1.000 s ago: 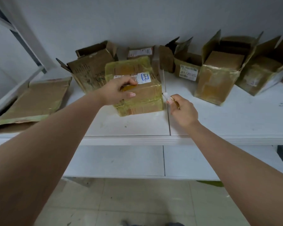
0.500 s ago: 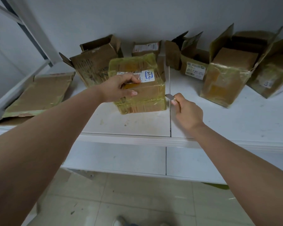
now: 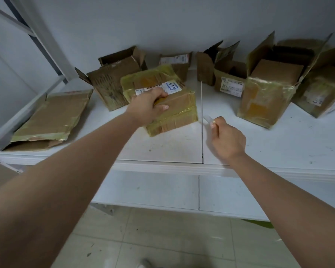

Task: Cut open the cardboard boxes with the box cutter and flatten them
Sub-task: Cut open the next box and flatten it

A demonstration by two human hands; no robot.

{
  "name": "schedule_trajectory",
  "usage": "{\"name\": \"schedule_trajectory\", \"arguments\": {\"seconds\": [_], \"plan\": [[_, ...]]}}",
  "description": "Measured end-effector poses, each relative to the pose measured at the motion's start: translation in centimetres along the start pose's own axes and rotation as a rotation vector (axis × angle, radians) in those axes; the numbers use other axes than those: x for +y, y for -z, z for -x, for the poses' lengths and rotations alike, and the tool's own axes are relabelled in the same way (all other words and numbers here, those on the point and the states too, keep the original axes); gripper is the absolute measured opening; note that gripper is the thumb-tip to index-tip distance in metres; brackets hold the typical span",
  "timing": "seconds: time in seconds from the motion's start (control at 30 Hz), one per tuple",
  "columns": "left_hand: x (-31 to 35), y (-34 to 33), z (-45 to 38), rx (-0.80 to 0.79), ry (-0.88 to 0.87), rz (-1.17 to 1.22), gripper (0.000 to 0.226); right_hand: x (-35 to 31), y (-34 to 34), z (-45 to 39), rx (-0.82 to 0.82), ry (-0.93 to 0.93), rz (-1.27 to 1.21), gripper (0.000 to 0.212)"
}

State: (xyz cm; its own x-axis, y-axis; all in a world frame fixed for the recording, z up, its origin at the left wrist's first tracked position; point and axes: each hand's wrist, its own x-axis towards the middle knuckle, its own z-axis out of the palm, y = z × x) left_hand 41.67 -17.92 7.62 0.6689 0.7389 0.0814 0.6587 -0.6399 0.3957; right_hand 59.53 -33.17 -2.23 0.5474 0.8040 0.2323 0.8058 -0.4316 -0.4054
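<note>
- The sealed box [image 3: 161,97], wrapped in yellowish tape with a white label on top, sits near the middle of the white worktop [image 3: 278,144], just left of the seam between the two panels.
- The left hand [image 3: 147,107] rests on the box's near top edge, fingers curled over the top and thumb on the front face, gripping it steady.
- The right hand [image 3: 227,137] hovers at about 4 o'clock from the box, close to its right corner but not touching it; its fingers are closed round the box cutter [image 3: 208,119], whose pale, blurred tip points toward the box.
- Whether the blade is extended cannot be told from the blur.
- This box looks uncut: the tape appears whole on the faces that show.
- At 9 o'clock from it a flattened box [image 3: 52,115] lies on another flat sheet of cardboard, so at least some flattening seems done.
- At 11 o'clock an opened box [image 3: 112,86] leans with its flaps out; at 12 o'clock a small labelled box [image 3: 176,63] stands behind.
- From 1 to 3 o'clock three more opened boxes, the nearest being the tall open box [image 3: 267,93], have flaps up but are not flattened.
- Judged so, the task is partway: one box left to cut, several left to flatten.
</note>
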Motion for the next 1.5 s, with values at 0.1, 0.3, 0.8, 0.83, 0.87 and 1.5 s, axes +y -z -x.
{"name": "schedule_trajectory", "arguments": {"seconds": [0.1, 0.3, 0.8, 0.83, 0.87, 1.5], "plan": [[2.6, -0.8, -1.0, 0.057, 0.149, 0.025, 0.033, -0.5, 0.3, 0.2, -0.015, -0.005, -0.050, 0.023], [4.2, 1.4, -1.5, -0.067, 0.144, 0.243, 0.059, -1.0, 0.5, 0.0, -0.032, 0.052, -0.064, 0.021], [3.0, -0.2, 1.4, -0.008, 0.030, -0.374, 0.072, -3.0, 0.8, 2.5, -0.064, 0.188, -0.025, 0.024], [3.1, 0.0, 1.4, -0.023, 0.037, -0.373, 0.071, -3.1, 0.7, 2.5, -0.060, 0.196, -0.020, 0.024], [3.2, 0.2, 1.5, -0.033, 0.034, -0.374, 0.069, -3.2, 0.6, 2.6, -0.054, 0.203, -0.016, 0.025], [2.5, 0.5, 1.0, -0.082, -0.002, -0.363, 0.063, -4.1, -1.9, 1.6, -0.058, 0.335, 0.378, 0.040]]}}
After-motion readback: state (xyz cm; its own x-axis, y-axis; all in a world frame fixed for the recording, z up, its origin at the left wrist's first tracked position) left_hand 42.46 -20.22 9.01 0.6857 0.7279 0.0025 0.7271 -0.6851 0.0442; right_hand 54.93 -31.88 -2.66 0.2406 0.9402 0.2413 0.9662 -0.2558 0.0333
